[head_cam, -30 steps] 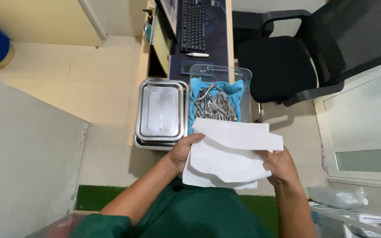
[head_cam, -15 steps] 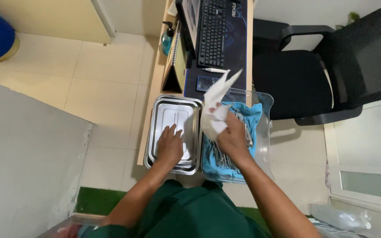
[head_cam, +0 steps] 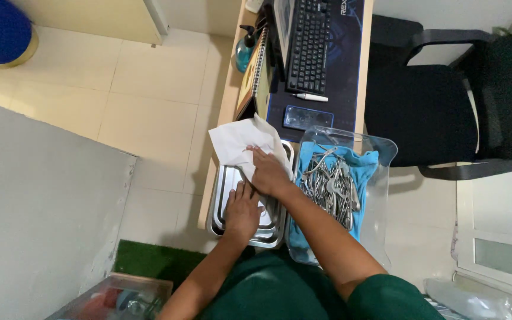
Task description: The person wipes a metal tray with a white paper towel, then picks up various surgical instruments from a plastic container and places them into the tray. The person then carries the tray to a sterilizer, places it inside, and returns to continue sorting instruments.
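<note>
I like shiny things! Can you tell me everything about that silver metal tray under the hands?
The rectangular silver metal tray looks like polished steel, with rounded corners and a raised rim. It lies flat at the desk's near edge, beside a clear plastic tub of instruments. The left hand rests inside it, and the right hand presses a crumpled white paper sheet over its far end.

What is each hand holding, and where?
The right hand presses the white paper sheet near its lower edge into the steel tray. The left hand rests flat in the tray, gripping nothing.

We wear a dark green top with short sleeves [head_cam: 386,293]; both forearms are bare below them. Our left hand [head_cam: 243,208] and right hand [head_cam: 269,173] have no gloves or rings.
</note>
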